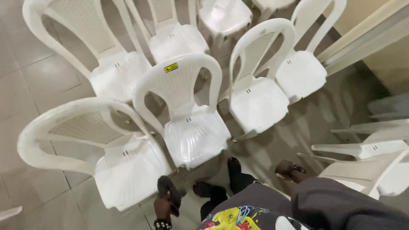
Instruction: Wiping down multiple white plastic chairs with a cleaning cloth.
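Standing among white plastic chairs [194, 132], left hand [163, 206] clenched round a dark cloth [169, 188], right hand [289, 169] grip unreadable, seemingly between wipes, needing a reach toward the nearest seat [128, 170].

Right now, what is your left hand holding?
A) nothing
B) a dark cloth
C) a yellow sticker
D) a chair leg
B: the left hand grips a dark cloth bunched above the fingers, just beside the front edge of the nearest white chair, without gripping the chair.
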